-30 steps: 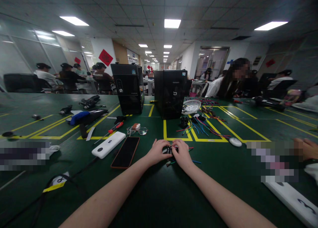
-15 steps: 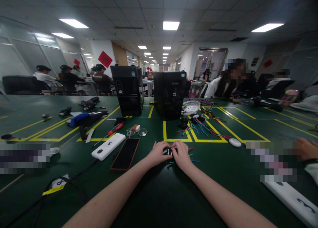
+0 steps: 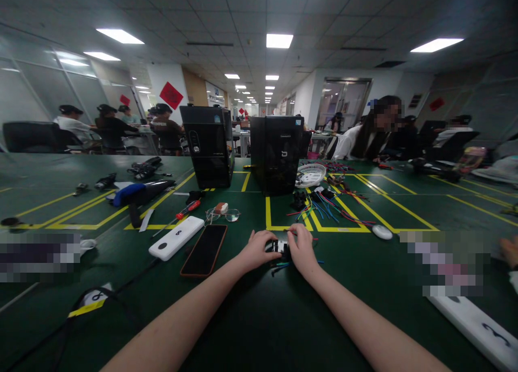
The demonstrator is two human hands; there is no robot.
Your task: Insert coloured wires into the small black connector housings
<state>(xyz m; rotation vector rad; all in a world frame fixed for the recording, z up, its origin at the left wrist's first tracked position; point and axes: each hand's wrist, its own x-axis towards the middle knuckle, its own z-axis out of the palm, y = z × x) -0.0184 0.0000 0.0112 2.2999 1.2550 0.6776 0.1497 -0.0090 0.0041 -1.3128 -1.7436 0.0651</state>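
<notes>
Small black part with white face (image 3: 280,246) — middle of near half of green table (image 3: 259,320). Left hand (image 3: 258,247) pinches its left end. Right hand (image 3: 301,251) curled at right end, hiding that side — whether gripping, cannot tell. Blue-green wires (image 3: 283,264) on near side, perhaps joined to part; details blurred.

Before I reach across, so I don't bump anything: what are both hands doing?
Left hand: holding the small black-and-white part.
Right hand: at the part's right side; grip on it cannot be told.
</notes>
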